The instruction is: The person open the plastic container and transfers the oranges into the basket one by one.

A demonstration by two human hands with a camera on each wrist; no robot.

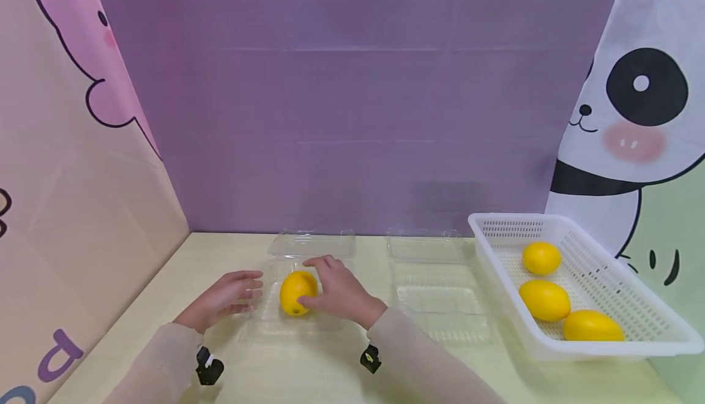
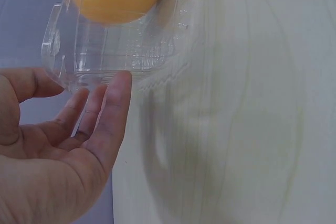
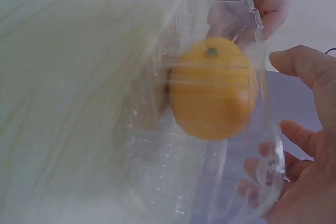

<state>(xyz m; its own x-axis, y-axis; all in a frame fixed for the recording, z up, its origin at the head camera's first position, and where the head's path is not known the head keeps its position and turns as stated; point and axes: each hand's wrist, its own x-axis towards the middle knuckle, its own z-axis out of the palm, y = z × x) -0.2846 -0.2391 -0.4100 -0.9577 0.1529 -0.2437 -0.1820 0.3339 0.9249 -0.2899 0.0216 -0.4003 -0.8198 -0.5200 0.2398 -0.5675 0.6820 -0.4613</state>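
One yellow-orange citrus fruit (image 1: pixel 295 294) with a green star-shaped stem end lies in a clear plastic clamshell box (image 2: pixel 121 51). The box's lid (image 1: pixel 313 246) is folded back behind it. In the left wrist view my left hand (image 2: pixel 68 129) has its fingers extended, fingertips right at the box's end wall. Across from it, my right hand (image 1: pixel 341 292) is spread at the box's other side. In the right wrist view the right thumb (image 3: pixel 304 64) is apart from the fruit, and some fingers show through the clear plastic.
A second clear clamshell box (image 1: pixel 440 297) lies unfolded to the right, its lid toward the purple backdrop (image 1: pixel 358 116). At the table's right side stands a white perforated basket (image 1: pixel 639 294) holding more yellow fruits (image 1: pixel 545 300). Printed cloth walls rise at both sides.
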